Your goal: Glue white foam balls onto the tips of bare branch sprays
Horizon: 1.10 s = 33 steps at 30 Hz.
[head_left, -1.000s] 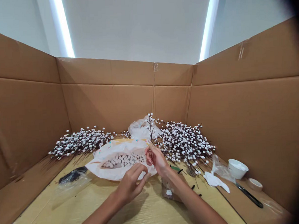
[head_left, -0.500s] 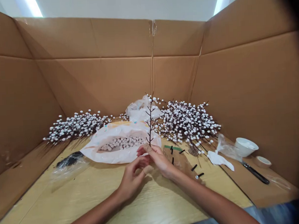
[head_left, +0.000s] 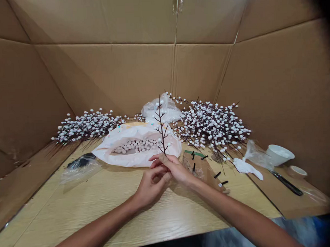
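Observation:
A bare dark twig (head_left: 162, 132) with short side shoots stands upright from my fingers, a few white balls showing near it. My right hand (head_left: 174, 168) is closed around its lower end. My left hand (head_left: 152, 182) touches the right one, thumb and fingers pinched together; whatever lies between them is hidden. Just behind the hands lies a white plastic bag (head_left: 123, 160), open on top, with white balls (head_left: 138, 145) inside. To the right, several short black pieces (head_left: 217, 174) rest on and around a flat brown piece (head_left: 201, 165).
Bunches of white-berried branches lie at the left (head_left: 85, 126) and right (head_left: 211, 127). A clear bag (head_left: 164, 108) sits at the back. On the right are a white cup (head_left: 280, 155), a tape roll (head_left: 297, 171) and a black-handled knife (head_left: 288, 184). Cardboard walls (head_left: 105, 75) surround the table.
The camera view has tilted down. My left hand has come up against my right hand, its fingers closer together. The twig now leans slightly left.

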Tool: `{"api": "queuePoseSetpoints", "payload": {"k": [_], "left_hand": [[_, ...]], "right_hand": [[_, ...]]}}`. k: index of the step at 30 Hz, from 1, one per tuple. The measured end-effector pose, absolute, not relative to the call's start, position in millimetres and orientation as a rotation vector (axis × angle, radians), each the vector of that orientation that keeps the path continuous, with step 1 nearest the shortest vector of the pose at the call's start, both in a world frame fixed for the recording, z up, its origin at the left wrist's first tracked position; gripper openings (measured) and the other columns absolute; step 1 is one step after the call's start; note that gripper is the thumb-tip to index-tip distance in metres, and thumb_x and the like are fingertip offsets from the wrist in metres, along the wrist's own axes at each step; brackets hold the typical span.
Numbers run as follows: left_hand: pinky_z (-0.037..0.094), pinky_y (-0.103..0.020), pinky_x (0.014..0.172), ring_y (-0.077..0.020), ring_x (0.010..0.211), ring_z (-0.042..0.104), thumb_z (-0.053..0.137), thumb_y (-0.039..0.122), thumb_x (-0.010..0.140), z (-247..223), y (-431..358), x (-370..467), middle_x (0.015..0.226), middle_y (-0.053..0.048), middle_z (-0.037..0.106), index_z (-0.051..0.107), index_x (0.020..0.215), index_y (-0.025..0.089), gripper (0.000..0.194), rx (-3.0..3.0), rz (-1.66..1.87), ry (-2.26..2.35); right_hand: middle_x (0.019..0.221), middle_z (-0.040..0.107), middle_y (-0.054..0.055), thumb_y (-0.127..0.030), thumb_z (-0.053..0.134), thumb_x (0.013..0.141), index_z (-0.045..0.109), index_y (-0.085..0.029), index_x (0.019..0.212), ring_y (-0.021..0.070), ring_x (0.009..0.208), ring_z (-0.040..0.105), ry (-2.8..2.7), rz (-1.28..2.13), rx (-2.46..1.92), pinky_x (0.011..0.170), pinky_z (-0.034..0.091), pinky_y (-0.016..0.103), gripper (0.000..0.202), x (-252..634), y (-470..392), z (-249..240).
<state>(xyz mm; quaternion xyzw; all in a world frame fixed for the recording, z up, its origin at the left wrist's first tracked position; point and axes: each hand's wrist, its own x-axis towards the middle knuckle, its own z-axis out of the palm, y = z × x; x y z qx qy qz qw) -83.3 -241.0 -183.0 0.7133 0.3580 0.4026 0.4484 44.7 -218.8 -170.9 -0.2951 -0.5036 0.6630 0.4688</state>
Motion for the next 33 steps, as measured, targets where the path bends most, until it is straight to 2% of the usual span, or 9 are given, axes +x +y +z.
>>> {"api": "queuePoseSetpoints", "payload": {"k": [6,9,12,15,19,25,33], "left_hand": [[0.045,-0.025,0.066,-0.017,0.074,0.057,0.059,0.029,0.084,-183.4,-241.5,-85.1,0.079,-0.007,0.065,0.071,0.082,0.01,0.022,1.807,1.005,0.871],[0.044,-0.024,0.062,-0.0167,0.07,0.056,0.059,0.031,0.084,-187.8,-240.0,-85.5,0.074,-0.007,0.065,0.07,0.077,0.008,0.026,1.759,1.017,0.919],[0.044,-0.024,0.061,-0.0164,0.067,0.056,0.059,0.031,0.083,-193.7,-237.0,-86.1,0.071,-0.007,0.065,0.068,0.073,0.007,0.028,1.731,1.03,0.935],[0.044,-0.024,0.062,-0.0167,0.069,0.056,0.059,0.03,0.082,-198.1,-234.1,-86.6,0.072,-0.006,0.065,0.067,0.075,0.007,0.025,1.72,1.035,0.93],[0.043,-0.024,0.062,-0.0166,0.068,0.055,0.057,0.027,0.081,-202.1,-232.0,-87.6,0.068,-0.004,0.062,0.065,0.073,0.007,0.022,1.712,1.045,0.925],[0.04,-0.023,0.057,-0.0142,0.062,0.052,0.056,0.024,0.079,-204.0,-231.0,-88.6,0.065,-0.003,0.061,0.063,0.071,0.008,0.02,1.708,1.061,0.932],[0.041,-0.022,0.057,-0.0148,0.063,0.054,0.055,0.023,0.079,-200.0,-234.5,-86.4,0.064,-0.003,0.061,0.064,0.071,0.008,0.019,1.716,1.066,0.939]], "right_hand": [[0.082,0.065,0.004,-0.061,0.062,0.073,0.069,-0.018,0.095,0.012,0.064,0.059,-1.264,1.705,-0.753,0.057,0.042,0.022,0.05,45.6,-218.3,-172.6],[0.084,0.065,0.003,-0.051,0.067,0.073,0.065,-0.018,0.101,0.0128,0.069,0.059,-1.228,1.679,-0.78,0.06,0.043,0.023,0.044,45.0,-220.9,-169.9],[0.077,0.061,-0.001,-0.04,0.074,0.068,0.06,-0.018,0.101,0.0121,0.069,0.057,-1.249,1.559,-0.862,0.062,0.042,0.023,0.043,44.7,-222.5,-167.4],[0.074,0.058,-0.002,-0.035,0.073,0.067,0.056,-0.018,0.101,0.0112,0.067,0.055,-1.277,1.515,-0.9,0.059,0.041,0.022,0.042,44.4,-222.4,-167.1],[0.073,0.058,-0.002,-0.033,0.069,0.068,0.057,-0.016,0.098,0.0118,0.066,0.055,-1.322,1.504,-0.905,0.059,0.04,0.023,0.036,41.9,-221.9,-170.0],[0.078,0.063,0.0,-0.03,0.064,0.071,0.063,-0.015,0.087,0.0127,0.073,0.057,-1.358,1.447,-0.911,0.07,0.042,0.025,0.022,38.4,-222.8,-172.0],[0.071,0.059,-0.001,-0.032,0.062,0.074,0.062,-0.014,0.079,0.0114,0.067,0.054,-1.394,1.452,-0.889,0.067,0.041,0.025,0.019,38.9,-224.3,-170.1]]}}
